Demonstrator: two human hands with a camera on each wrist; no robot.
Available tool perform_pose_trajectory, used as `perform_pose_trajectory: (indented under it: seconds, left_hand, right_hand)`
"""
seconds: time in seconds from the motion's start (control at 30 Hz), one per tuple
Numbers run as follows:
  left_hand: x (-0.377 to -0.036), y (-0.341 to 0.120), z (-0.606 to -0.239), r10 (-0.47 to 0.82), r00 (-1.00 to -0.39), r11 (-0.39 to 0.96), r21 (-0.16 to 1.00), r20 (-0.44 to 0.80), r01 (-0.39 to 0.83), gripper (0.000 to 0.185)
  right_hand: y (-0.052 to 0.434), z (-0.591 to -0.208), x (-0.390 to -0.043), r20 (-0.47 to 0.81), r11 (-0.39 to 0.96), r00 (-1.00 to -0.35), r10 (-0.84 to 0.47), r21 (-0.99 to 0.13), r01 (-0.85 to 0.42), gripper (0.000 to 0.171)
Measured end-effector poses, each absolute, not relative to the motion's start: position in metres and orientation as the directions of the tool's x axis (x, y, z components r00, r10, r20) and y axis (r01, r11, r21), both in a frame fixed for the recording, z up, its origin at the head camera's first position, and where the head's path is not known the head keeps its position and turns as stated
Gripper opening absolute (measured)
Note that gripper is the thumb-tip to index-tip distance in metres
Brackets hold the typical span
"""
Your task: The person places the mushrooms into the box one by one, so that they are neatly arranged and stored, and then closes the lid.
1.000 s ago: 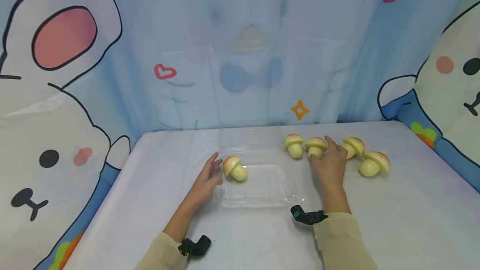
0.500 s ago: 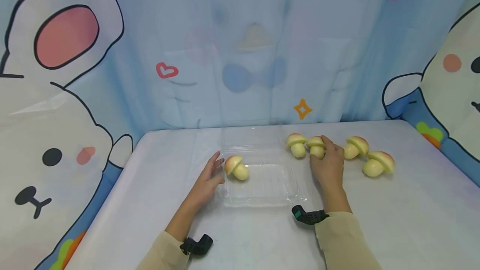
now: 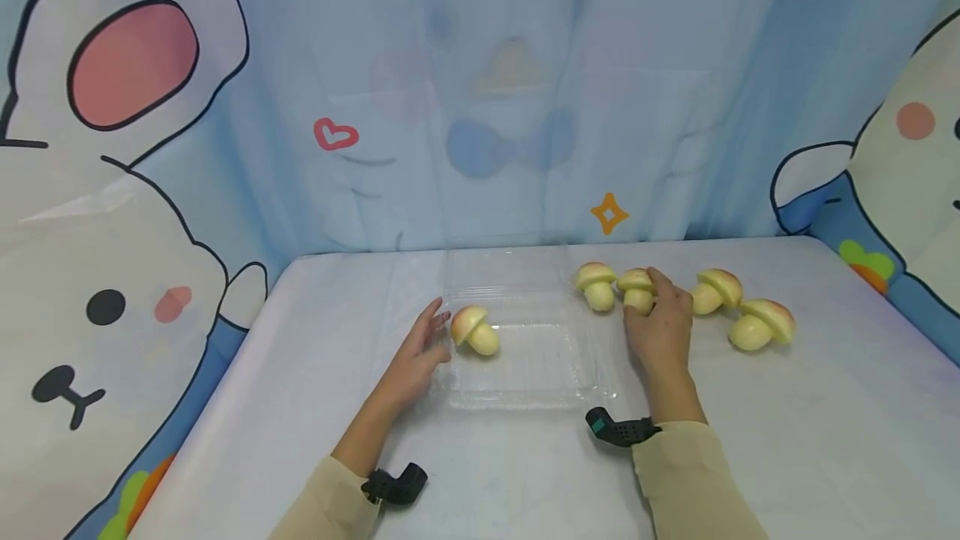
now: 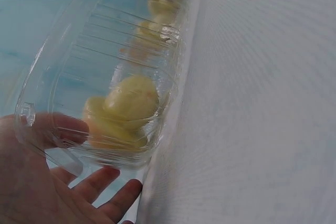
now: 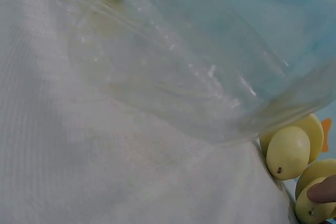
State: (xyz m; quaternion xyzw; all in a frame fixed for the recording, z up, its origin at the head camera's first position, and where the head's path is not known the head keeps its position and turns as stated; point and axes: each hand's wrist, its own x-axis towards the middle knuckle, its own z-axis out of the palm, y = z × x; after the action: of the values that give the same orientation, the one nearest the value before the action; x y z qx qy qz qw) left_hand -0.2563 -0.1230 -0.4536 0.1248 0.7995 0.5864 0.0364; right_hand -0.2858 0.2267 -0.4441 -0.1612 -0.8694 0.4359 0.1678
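A clear plastic clamshell box (image 3: 525, 397) lies with its lid raised on the white table. One yellow toy mushroom (image 3: 483, 340) with a reddish cap rests on its side at the left end inside. My left hand (image 3: 408, 365) is at the box's left edge, fingers spread and relaxed; the left wrist view shows this hand (image 4: 63, 192) against the plastic. To the right of the box, my right hand (image 3: 662, 325) pinches another toy mushroom (image 3: 637, 298) between thumb and fingers. In the right wrist view only the thumb (image 5: 323, 190) shows, on that mushroom's stem.
A toy mushroom (image 3: 597, 286) stands between the box and the right hand. Two more, one mushroom (image 3: 717, 288) and a nearer one (image 3: 761, 325), lie to the right. Behind the table hangs a blue cartoon curtain (image 3: 510, 90).
The right hand's fingers have closed in on the mushroom, which now sits between thumb and fingers. The left hand stays by the box. The head view has shifted slightly.
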Motion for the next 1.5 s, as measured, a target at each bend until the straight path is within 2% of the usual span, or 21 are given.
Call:
perform_pose_trajectory:
  seconds: [0.6,1.23,1.5]
  left_hand:
    - [-0.257,-0.123,-0.453,0.247,-0.965,0.267,0.951,0.089,0.157,0.087]
    - [-0.257,-0.122,-0.451,0.243,-0.965,0.265,0.950,0.099,0.164,0.087]
    - [-0.256,-0.121,-0.451,0.241,-0.965,0.266,0.949,0.103,0.168,0.086]
  right_hand:
    - [0.229,-0.435,-0.280,0.143,0.525,-0.873,0.467,-0.839,0.144,0.073]
    - [0.228,-0.404,-0.274,0.249,0.539,-0.852,0.461,-0.841,0.046,0.073]
    - [0.220,-0.386,-0.267,0.273,0.553,-0.878,0.394,-0.833,-0.012,0.072]
